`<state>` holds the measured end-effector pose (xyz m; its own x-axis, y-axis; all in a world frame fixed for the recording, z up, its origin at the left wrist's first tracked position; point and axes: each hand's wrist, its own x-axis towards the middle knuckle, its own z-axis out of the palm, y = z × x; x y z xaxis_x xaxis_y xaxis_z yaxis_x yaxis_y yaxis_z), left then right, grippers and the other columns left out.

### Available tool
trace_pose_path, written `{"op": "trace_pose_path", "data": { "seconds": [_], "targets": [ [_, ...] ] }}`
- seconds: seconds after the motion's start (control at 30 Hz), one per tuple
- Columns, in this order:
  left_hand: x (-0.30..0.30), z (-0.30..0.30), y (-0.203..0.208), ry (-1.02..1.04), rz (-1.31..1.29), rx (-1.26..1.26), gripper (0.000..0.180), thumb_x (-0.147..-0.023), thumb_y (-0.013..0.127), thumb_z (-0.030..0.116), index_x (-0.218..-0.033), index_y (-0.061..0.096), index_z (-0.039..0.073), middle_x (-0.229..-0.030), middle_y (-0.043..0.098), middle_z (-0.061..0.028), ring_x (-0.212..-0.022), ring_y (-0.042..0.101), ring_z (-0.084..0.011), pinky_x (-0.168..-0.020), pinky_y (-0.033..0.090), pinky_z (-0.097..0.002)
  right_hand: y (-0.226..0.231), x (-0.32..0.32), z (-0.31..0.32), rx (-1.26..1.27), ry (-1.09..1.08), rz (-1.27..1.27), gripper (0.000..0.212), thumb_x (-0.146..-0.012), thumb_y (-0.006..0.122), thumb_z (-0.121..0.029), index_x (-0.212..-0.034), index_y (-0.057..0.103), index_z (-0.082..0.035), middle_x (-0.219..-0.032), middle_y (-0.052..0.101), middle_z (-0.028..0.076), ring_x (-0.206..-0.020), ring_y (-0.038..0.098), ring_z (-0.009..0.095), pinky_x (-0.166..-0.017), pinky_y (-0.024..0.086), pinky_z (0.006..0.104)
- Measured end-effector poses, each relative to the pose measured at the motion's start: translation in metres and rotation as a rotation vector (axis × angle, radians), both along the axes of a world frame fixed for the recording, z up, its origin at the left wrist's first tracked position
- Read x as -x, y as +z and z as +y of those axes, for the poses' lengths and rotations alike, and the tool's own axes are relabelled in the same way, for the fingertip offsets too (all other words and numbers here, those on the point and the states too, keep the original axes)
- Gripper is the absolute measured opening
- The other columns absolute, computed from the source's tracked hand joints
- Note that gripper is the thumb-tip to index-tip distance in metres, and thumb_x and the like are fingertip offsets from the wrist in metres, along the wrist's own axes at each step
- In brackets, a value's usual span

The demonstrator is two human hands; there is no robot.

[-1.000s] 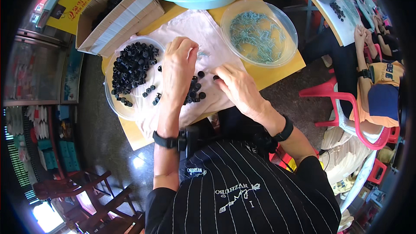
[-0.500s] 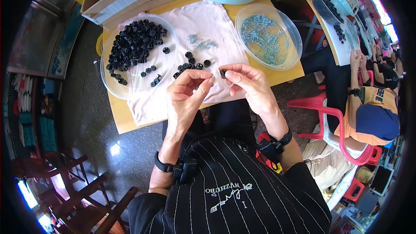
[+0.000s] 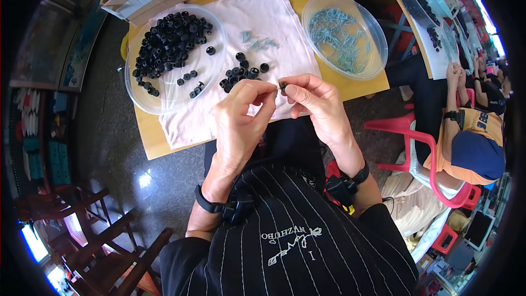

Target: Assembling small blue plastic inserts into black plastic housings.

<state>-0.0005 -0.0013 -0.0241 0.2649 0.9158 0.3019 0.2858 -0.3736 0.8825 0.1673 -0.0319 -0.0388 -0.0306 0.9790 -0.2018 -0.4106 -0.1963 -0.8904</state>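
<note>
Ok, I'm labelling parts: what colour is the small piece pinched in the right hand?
The small piece in the right hand is black, clearest in the head view.

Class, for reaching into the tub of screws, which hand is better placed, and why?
Probably the right hand: the clear tub of screws lies just beyond it, while the left hand is farther away. However, it pinches a small black part.

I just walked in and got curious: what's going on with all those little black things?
A person's right hand holds a small black part. The left hand pinches close beside it; anything in its fingertips is too small to tell. More black pieces lie in the clear tray and on the pink cloth. Thin metal pieces, perhaps screws, lie in the clear tub and on the cloth.
</note>
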Motion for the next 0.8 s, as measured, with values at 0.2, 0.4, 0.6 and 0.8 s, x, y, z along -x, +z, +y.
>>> {"op": "trace_pose_path", "data": {
  "seconds": [0.2,0.4,0.6,0.8],
  "targets": [
    [-0.001,-0.004,-0.005,-0.014,0.063,-0.093,0.017,-0.08,0.066,-0.005,-0.096,0.064,0.001,-0.085,0.066,-0.0096,-0.072,0.066,-0.0174,-0.065,0.052,-0.027,-0.006,0.003,-0.008,-0.017,-0.01,-0.011,0.022,-0.09,0.065,-0.016,-0.106,0.065,-0.001,-0.092,0.067,0.004,-0.079,0.061,0.007,-0.063,0.051,0.0196],
    [-0.003,-0.005,-0.008,-0.078,-0.063,0.152,0.021,-0.084,0.068,0.0,-0.104,0.064,0.002,-0.089,0.069,-0.0078,-0.077,0.066,-0.0129,-0.07,0.052,-0.0257,-0.014,0.001,-0.012,0.017,-0.044,0.048,0.021,-0.09,0.066,-0.016,-0.105,0.065,-0.001,-0.093,0.067,0.005,-0.079,0.062,0.007,-0.065,0.052,0.0201],
    [-0.008,0.015,0.001,-0.049,0.211,0.033,0.035,-0.075,0.074,0.003,-0.108,0.064,0.002,-0.099,0.065,-0.0092,-0.084,0.062,-0.0194,-0.075,0.05,-0.0288,-0.016,-0.01,-0.008,0.029,-0.151,-0.002,0.022,-0.089,0.067,-0.016,-0.105,0.065,-0.002,-0.09,0.065,0.004,-0.072,0.06,0.008,-0.066,0.052,0.0217],
    [-0.011,0.041,-0.022,0.07,0.502,-0.278,0.031,-0.071,0.072,0.004,-0.101,0.064,0.002,-0.103,0.061,-0.0103,-0.099,0.053,-0.0303,-0.086,0.045,-0.0385,-0.012,-0.01,-0.007,0.09,-0.172,0.059,0.022,-0.089,0.065,-0.014,-0.108,0.063,-0.002,-0.091,0.064,0.003,-0.076,0.059,0.006,-0.064,0.051,0.0212]
  ]
}}
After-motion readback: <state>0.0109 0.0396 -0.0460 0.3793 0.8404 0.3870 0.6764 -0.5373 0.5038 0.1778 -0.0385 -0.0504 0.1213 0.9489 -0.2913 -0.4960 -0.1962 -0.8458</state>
